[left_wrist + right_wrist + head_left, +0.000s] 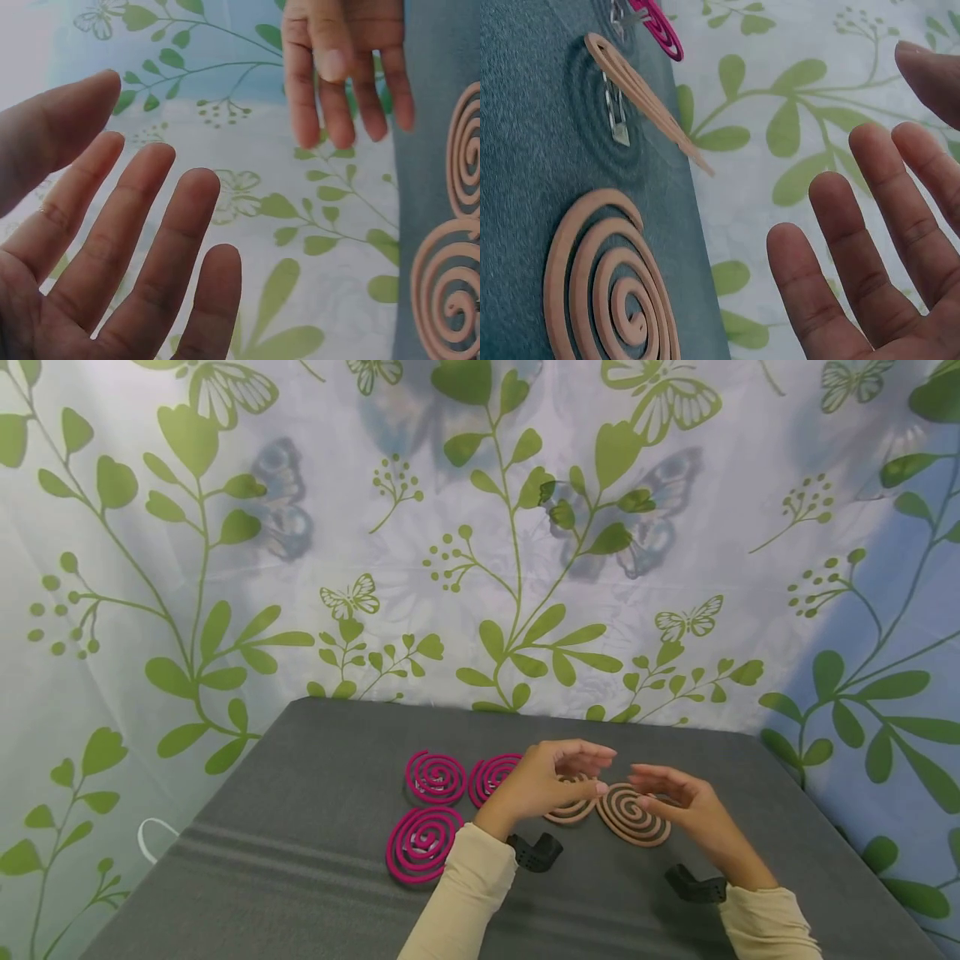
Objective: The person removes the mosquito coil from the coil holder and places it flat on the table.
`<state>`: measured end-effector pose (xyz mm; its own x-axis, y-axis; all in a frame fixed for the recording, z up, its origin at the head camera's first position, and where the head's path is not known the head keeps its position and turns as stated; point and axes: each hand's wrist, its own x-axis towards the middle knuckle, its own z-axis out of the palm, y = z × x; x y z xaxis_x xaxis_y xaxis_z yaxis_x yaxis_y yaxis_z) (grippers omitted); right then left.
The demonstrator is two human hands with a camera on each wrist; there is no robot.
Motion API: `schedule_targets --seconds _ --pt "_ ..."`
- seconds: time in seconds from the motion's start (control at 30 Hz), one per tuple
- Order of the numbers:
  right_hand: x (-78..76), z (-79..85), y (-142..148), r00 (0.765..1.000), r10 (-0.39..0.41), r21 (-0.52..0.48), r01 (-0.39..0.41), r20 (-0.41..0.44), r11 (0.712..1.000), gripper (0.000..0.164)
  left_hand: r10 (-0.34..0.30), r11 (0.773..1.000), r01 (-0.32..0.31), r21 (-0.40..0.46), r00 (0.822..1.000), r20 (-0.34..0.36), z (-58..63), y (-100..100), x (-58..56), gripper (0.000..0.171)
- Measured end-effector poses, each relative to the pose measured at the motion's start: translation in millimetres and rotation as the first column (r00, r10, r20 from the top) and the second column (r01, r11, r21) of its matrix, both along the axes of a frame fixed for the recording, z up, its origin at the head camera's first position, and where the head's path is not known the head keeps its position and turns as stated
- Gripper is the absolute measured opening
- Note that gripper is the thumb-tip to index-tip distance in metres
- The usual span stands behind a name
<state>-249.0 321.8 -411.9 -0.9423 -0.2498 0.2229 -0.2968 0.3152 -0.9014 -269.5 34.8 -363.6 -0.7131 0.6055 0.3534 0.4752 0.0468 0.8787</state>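
My left hand (536, 785) hovers over the table near a tan mosquito coil (573, 814), which it partly hides. Opposite it, palm facing inward, my right hand (686, 797) is raised beside a second tan coil (633, 817). Both hands hold nothing, and their fingers (161, 247) are loosely extended and apart. In the right wrist view one tan coil (580, 285) lies flat, while another (641, 97) stands tilted above the cloth on a small metal stand (615, 112). Pink coils (425, 845) sit left of my left hand, one partly hidden by it.
Two more pink coils (435, 779) (483, 781) form the back row, with metal pieces visible under them. Grey cloth covers the table (300, 860). A leaf-and-butterfly curtain (420, 635) hangs behind it. Black mounts (536, 853) are at both wrists. A white loop (144, 839) shows at the left edge.
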Motion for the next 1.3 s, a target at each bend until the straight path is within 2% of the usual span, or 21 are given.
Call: schedule_targets --seconds 0.27,0.6,0.77,0.97,1.3 --pt "-0.4 -3.5 -15.0 0.994 0.101 -0.036 -0.102 -0.037 0.994 0.041 -0.023 1.000 0.023 -0.008 1.000 -0.007 13.1 -9.6 6.8 0.044" --pt "1.0 -4.6 -33.7 0.988 0.142 -0.013 -0.143 -0.057 0.990 0.041 -0.044 0.987 0.034 -0.157 0.997 -0.059 17.4 -32.5 8.8 0.045" --pt "3.6 -2.2 -42.9 0.988 0.147 -0.016 -0.148 -0.037 0.989 0.041 -0.052 0.987 0.038 -0.159 0.995 -0.089 11.9 -48.4 12.5 0.043" --pt "6.8 -1.4 -51.7 0.984 0.179 -0.014 -0.180 -0.020 0.984 0.044 -0.031 0.988 0.009 -0.152 0.990 -0.138 2.8 -67.9 16.3 0.044" --pt "5.8 -16.3 -71.1 0.950 0.257 -0.001 -0.261 -0.178 0.965 0.040 0.060 0.995 -0.073 -0.075 0.986 -0.158 -15.6 -92.9 22.6 0.041"
